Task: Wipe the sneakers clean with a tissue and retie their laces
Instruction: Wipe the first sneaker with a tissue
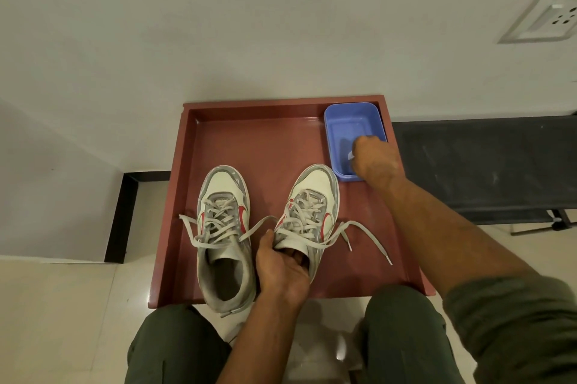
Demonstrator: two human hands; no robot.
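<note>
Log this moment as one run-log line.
left hand: grips right sneaker collar | right hand: in blue tub, pinching white tissue | laces: untied | wiping: not begun

Count of things on the red tray

Two sneakers, left and right; one blue tub; two hands, left and right.

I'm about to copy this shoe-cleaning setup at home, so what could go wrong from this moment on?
1. The right hand dips into the blue plastic tub at the red tray's corner; a tug could tip it.
2. The untied grey laces trail loose across the tray and could snag or get wet.
3. The left hand grips only the heel opening of the right white-and-grey sneaker, so it may twist when wiped.
</note>
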